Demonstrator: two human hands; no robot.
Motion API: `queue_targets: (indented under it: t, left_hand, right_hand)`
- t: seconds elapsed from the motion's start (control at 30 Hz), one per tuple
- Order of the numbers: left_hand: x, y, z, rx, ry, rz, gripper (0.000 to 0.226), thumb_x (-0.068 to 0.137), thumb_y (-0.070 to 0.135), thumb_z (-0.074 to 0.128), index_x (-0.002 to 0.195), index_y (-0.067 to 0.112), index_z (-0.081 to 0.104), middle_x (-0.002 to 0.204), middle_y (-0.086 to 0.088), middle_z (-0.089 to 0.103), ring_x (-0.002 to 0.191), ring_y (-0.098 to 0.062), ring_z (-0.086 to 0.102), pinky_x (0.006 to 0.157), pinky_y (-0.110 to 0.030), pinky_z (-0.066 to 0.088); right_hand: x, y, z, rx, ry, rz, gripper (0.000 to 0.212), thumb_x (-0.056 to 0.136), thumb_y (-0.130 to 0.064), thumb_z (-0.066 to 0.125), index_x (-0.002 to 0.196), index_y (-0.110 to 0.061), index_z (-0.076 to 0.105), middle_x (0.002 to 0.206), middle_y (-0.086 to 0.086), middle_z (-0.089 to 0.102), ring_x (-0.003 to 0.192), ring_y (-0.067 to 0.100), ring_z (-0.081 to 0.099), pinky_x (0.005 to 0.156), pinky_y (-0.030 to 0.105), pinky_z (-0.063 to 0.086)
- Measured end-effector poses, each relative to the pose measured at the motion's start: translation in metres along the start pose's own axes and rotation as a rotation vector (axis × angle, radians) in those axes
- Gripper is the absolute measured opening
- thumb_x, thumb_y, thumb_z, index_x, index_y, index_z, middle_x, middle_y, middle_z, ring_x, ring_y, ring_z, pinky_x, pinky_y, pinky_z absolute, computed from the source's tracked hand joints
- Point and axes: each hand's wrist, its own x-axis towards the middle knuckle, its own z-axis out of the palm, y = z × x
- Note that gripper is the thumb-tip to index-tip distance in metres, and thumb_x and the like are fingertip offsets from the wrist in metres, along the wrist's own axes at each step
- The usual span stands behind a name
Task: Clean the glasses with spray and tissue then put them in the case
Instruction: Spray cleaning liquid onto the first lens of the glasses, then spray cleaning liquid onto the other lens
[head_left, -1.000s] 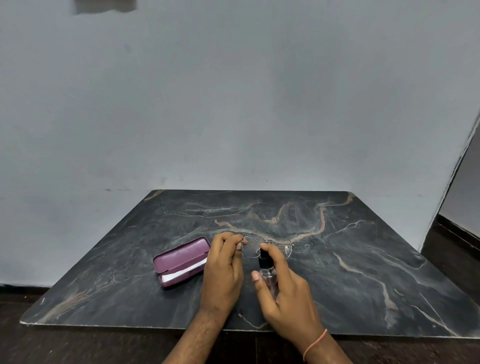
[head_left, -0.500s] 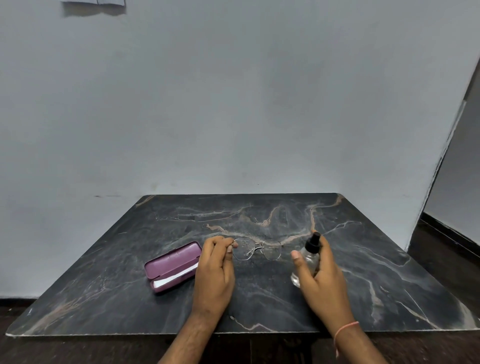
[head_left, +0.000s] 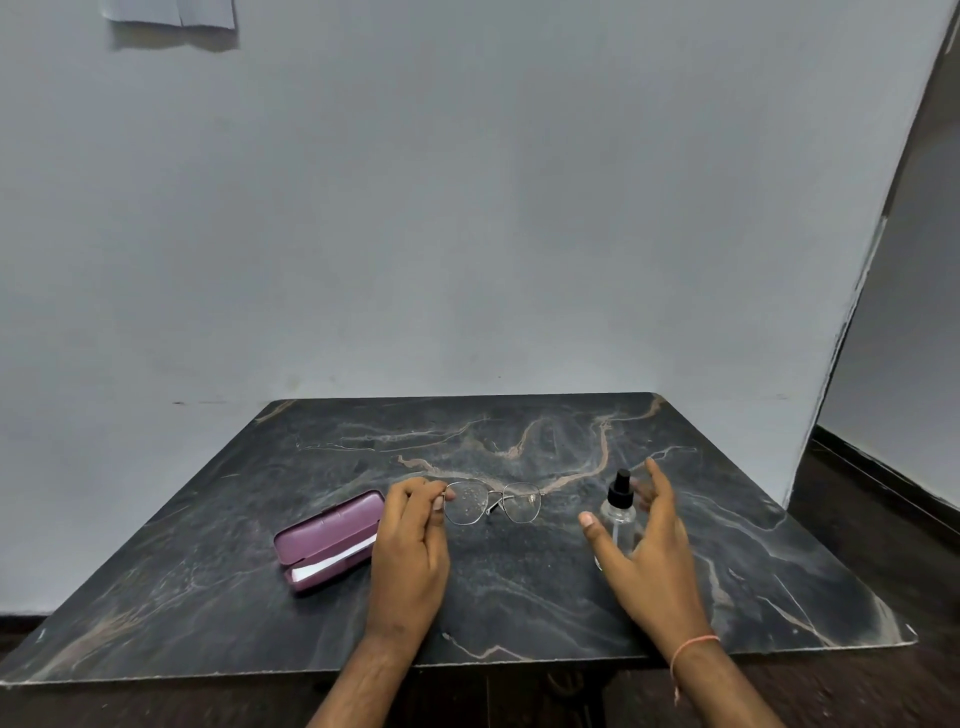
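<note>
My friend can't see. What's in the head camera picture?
A left hand pinches wet-spotted glasses above a dark table. The open right hand is beside a standing spray bottle; a purple case lies open at left.

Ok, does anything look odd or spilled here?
Only droplets speckling the glasses lenses, likely spray. The spray bottle stands upright on the table; nothing looks spilled there. The case lies open.
</note>
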Motion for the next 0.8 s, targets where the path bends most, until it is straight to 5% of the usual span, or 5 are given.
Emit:
queue_targets:
  t: [0.23,0.47,0.57,0.7,0.8]
  left_hand:
    - [0.004,0.008,-0.008,-0.047,0.053,-0.008,0.023,0.114,0.030,0.045,0.116,0.041,0.064,0.118,0.014,0.060,0.111,-0.008,0.063,0.092,-0.008,0.045]
    - [0.022,0.034,-0.019,-0.295,0.153,-0.103,0.027,0.114,0.036,0.045,0.109,0.054,0.064,0.113,0.006,0.064,0.106,-0.018,0.068,0.096,-0.025,0.056]
    - [0.021,0.045,-0.018,-0.448,0.109,-0.173,0.026,0.117,0.030,0.044,0.114,0.041,0.067,0.116,-0.009,0.068,0.110,-0.028,0.072,0.098,-0.041,0.063]
    - [0.015,0.062,-0.016,-0.593,0.042,-0.225,0.025,0.111,0.023,0.042,0.118,0.014,0.064,0.111,0.003,0.073,0.111,-0.017,0.075,0.098,-0.031,0.063]
    - [0.009,0.073,-0.015,-0.624,0.021,-0.210,0.027,0.112,0.022,0.040,0.117,0.016,0.065,0.112,0.004,0.075,0.110,-0.014,0.076,0.098,-0.029,0.063]
  right_hand:
    - [-0.010,-0.008,-0.005,-0.077,0.275,-0.270,0.050,0.100,-0.050,0.058,0.139,-0.020,0.059,0.132,-0.006,0.051,0.119,0.022,0.051,0.096,0.044,0.052]
    - [-0.026,-0.019,0.009,0.065,-0.036,-0.426,0.018,0.106,-0.045,0.056,0.100,-0.034,0.068,0.086,-0.018,0.067,0.078,0.006,0.065,0.071,0.029,0.053]
    - [-0.029,-0.038,0.023,0.159,-0.296,-0.320,0.035,0.108,-0.048,0.054,0.100,-0.029,0.081,0.086,-0.018,0.077,0.082,0.003,0.074,0.074,0.019,0.055]
    - [-0.028,-0.070,0.053,0.416,-0.490,-0.015,0.028,0.113,-0.033,0.055,0.118,-0.027,0.082,0.089,-0.010,0.078,0.064,0.004,0.063,0.059,0.018,0.048]
    - [-0.025,-0.095,0.067,0.858,-0.477,0.367,0.028,0.110,-0.031,0.060,0.104,-0.022,0.085,0.082,-0.003,0.069,0.057,0.008,0.053,0.047,0.022,0.039]
